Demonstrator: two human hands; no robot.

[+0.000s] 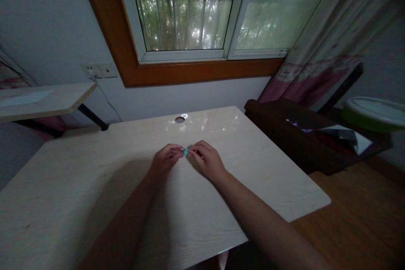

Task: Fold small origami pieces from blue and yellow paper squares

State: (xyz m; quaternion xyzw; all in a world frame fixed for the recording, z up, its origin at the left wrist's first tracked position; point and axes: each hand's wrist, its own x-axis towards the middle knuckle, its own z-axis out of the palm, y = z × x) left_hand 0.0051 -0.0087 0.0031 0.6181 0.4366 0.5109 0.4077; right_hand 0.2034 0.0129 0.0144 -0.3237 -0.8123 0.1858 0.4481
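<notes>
A small light-blue piece (pixel 186 151), perhaps folded paper, sits between my two hands just above the pale desk (pixel 202 202). My left hand (pixel 165 158) pinches its left side between thumb and fingers. From the right, my right hand (pixel 207 158) pinches the other side with its fingertips. The piece is too small and partly covered by fingers, so its exact kind and shape cannot be made out. Both forearms reach in from the bottom of the view.
A round cable hole (pixel 180 120) lies near the desk's back edge. At left stands a raised shelf (pixel 72 100) on black legs. Dark wooden furniture (pixel 281 135) is beyond the desk's right edge, with a green, white-topped round object (pixel 373 114). A window (pixel 190 12) is behind.
</notes>
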